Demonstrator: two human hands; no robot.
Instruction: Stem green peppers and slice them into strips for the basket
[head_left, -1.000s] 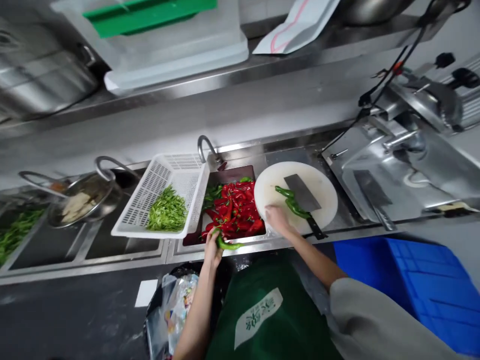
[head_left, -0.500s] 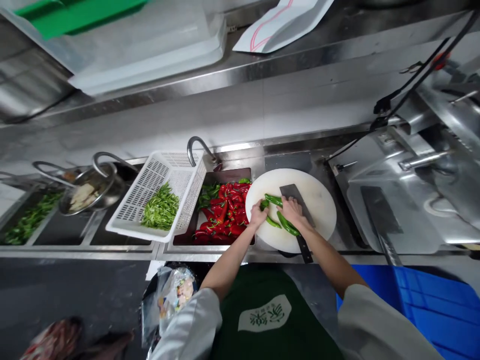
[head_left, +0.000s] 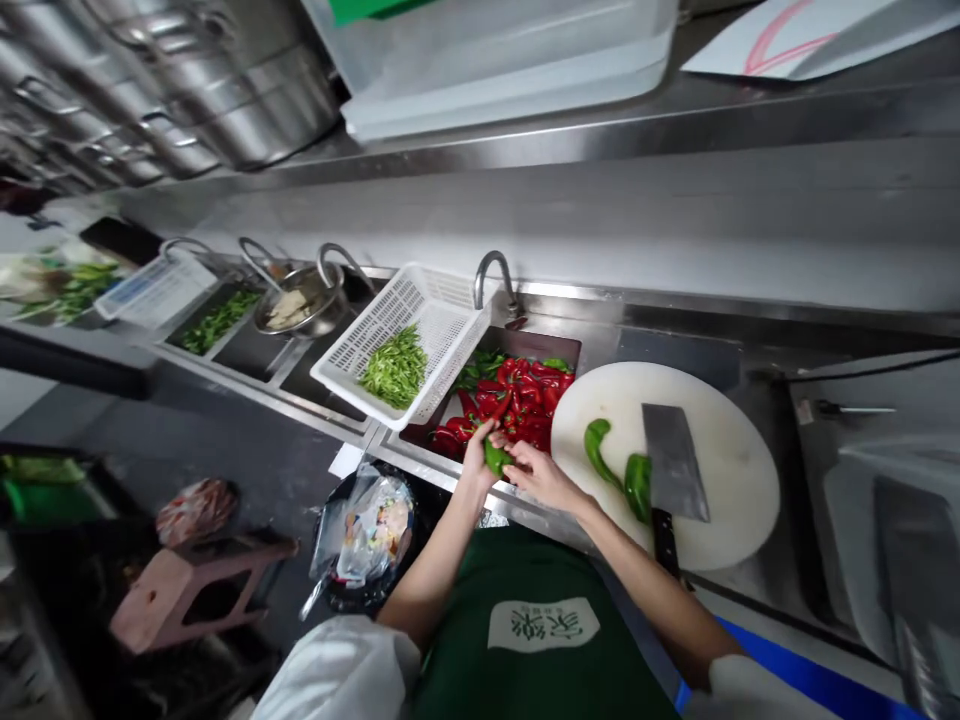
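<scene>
Holding: the left hand (head_left: 477,455) is closing around a green pepper (head_left: 495,458) from its left side.
Pepper's place: it is hanging above the near rim of the sink holding the red peppers (head_left: 528,395), left of the round cutting board (head_left: 739,515).
Pepper's axis and right grip: the fingers are covering much of it, so it seems to be slanting from far left to near right, and I cannot tell whether the right fingertips are pinching it or only touching.
Nearer hand: the left is wrapping it; the right hand (head_left: 541,480) is meeting it from the right, bent fingers pointing left.
Forearms: the left is angling in from near left, the right from near right, passing over the board's near-left edge.
Board: a curved green pepper (head_left: 598,450) is lying on the left, another green pepper (head_left: 637,487) just right of it, beside the cleaver (head_left: 675,460), whose handle is pointing near.
Left of the sink: a white basket (head_left: 452,372) is holding cut green pieces (head_left: 395,367).
Below, near left: a bin (head_left: 358,602) is holding plastic wrappings (head_left: 375,530).
</scene>
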